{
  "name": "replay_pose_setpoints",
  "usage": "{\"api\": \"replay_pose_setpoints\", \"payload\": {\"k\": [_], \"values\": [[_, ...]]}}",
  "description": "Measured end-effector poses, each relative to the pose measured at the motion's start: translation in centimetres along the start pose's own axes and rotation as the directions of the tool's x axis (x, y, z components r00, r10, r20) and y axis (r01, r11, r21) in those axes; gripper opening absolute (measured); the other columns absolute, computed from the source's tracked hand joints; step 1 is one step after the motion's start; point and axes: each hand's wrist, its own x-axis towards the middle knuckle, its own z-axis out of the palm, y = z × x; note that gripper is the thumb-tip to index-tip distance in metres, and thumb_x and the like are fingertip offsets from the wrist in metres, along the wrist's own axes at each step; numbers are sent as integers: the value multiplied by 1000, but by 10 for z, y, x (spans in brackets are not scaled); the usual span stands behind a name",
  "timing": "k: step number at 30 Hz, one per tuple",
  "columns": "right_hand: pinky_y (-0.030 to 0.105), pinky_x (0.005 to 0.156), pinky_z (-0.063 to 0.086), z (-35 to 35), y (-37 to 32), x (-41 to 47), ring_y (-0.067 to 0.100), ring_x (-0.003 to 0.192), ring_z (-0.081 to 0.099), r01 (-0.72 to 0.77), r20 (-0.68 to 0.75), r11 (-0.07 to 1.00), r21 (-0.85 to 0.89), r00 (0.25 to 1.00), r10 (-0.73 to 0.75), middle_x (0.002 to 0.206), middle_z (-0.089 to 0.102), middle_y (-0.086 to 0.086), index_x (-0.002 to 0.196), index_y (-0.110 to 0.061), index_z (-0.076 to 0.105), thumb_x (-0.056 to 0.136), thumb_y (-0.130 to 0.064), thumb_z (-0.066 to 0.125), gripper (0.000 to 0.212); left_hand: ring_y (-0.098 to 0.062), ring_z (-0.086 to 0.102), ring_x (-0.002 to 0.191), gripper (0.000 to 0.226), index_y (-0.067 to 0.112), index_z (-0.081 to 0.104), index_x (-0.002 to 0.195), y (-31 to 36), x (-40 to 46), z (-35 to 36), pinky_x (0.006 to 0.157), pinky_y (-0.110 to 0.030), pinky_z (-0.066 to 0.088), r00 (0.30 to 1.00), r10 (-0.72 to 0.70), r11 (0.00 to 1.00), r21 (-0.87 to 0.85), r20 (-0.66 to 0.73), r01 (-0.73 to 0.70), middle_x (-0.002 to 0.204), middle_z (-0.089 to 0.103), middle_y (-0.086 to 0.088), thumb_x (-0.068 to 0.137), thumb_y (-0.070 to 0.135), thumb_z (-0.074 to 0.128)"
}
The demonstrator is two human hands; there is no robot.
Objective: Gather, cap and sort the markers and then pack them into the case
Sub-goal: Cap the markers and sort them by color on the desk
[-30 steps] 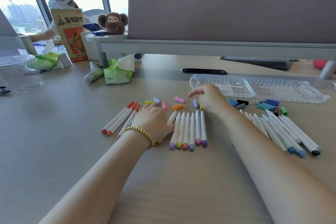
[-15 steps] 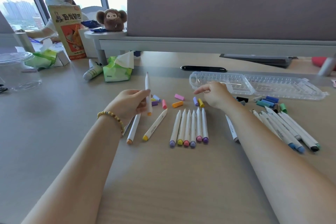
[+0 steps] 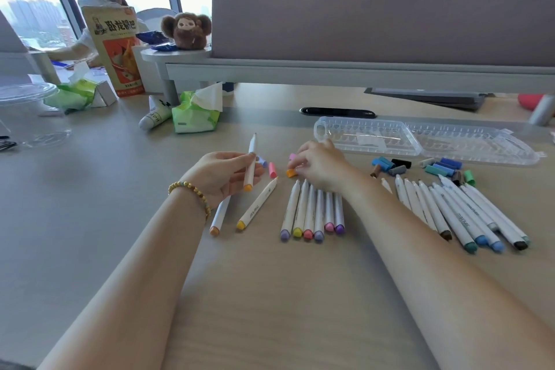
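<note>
My left hand point(image 3: 223, 177) holds an uncapped white marker point(image 3: 251, 164) upright, orange end down. Two more markers lie below it, one orange-ended point(image 3: 219, 216), one yellow-ended point(image 3: 258, 207). A row of several pastel-ended markers point(image 3: 312, 213) lies in the middle. My right hand point(image 3: 322, 164) rests above that row, fingertips closed on an orange cap point(image 3: 290, 173). A pink cap point(image 3: 272, 170) lies between my hands. Several blue, green and dark markers point(image 3: 459, 213) lie at the right, with loose caps point(image 3: 420, 167) above them. The clear plastic case point(image 3: 420, 141) lies open behind.
Green tissue packs point(image 3: 196, 112), a white tube point(image 3: 154, 116) and an orange snack bag point(image 3: 115, 51) stand at the back left. A clear lidded tub point(image 3: 27, 111) is at the far left. A grey divider point(image 3: 375, 12) with a plush toy point(image 3: 186, 30) bounds the back. A person sits beyond.
My left hand picked a marker off the desk and raised it upright. My right hand slid left from the purple and yellow caps to the orange cap.
</note>
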Motion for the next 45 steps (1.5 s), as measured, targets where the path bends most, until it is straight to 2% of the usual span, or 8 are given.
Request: {"api": "replay_pose_setpoints", "payload": {"k": [6, 12, 15, 18, 23, 29, 39, 45], "values": [[37, 97, 31, -4, -3, -4, 22, 121, 34, 31, -36, 995, -91, 999, -34, 124, 54, -2, 102, -25, 70, 91, -29, 58, 17, -11, 66, 54, 12, -2, 58, 90, 4, -5, 4, 59, -24, 59, 996, -34, 999, 14, 76, 33, 78, 65, -13, 92, 9, 54], [37, 99, 32, -14, -2, -5, 27, 126, 33, -51, 107, 997, -57, 993, 57, 127, 49, 8, 106, -13, 69, 92, -31, 56, 25, -14, 70, 62, 11, 0, 56, 96, 6, -6, 2, 63, -27, 59, 994, -21, 999, 33, 106, 18, 73, 72, -9, 93, 10, 53], [31, 82, 41, -22, 1, -6, 15, 92, 55, -90, 44, 968, 235, 996, 82, 113, 61, 10, 107, -8, 59, 96, -24, 50, 20, -8, 67, 59, 10, 4, 61, 94, 3, -7, 6, 64, -24, 58, 995, -8, 987, 160, 104, -9, 75, 68, -6, 94, 11, 53], [21, 60, 50, -30, 0, -6, -3, 53, 57, -58, -39, 735, 676, 993, 114, 80, 65, 0, 95, -10, 51, 97, -17, 51, 7, -6, 65, 57, 14, 6, 64, 89, 1, -7, 8, 63, -21, 57, 995, 26, 976, 212, 98, -47, 74, 66, -4, 94, 13, 52], [18, 52, 36, -34, -3, -10, 9, 53, 38, -16, -71, 488, 873, 985, 159, 63, 50, -1, 81, -13, 62, 95, -20, 53, 19, -4, 63, 57, 18, 7, 67, 88, -1, -7, 11, 64, -18, 57, 989, 44, 949, 302, 143, -86, 76, 65, -3, 94, 17, 53], [13, 52, 36, -31, -6, -12, 8, 58, 40, -13, -74, 576, 817, 989, 127, 67, 51, 1, 95, -7, 65, 99, -18, 46, 23, -8, 60, 63, 22, 2, 67, 99, -2, -7, 13, 67, -17, 56, 989, 43, 924, 369, 143, -94, 82, 65, -4, 93, 19, 55], [14, 58, 38, -36, -3, -15, 6, 62, 44, 13, -102, 649, 761, 990, 100, 71, 54, -1, 100, -9, 68, 99, -22, 44, 27, -11, 58, 67, 19, 6, 68, 92, -3, -6, 13, 70, -20, 54, 985, 47, 920, 376, 165, -107, 78, 65, -2, 94, 19, 54], [4, 44, 35, -33, -17, -16, 1, 57, 50, 10, -30, 702, 713, 999, 16, 72, 56, 3, 112, -7, 65, 99, -20, 45, 27, -12, 64, 66, 18, 3, 65, 93, -5, -5, 13, 73, -25, 56, 984, 28, 931, 355, 175, -89, 79, 67, -4, 94, 16, 53]]}}
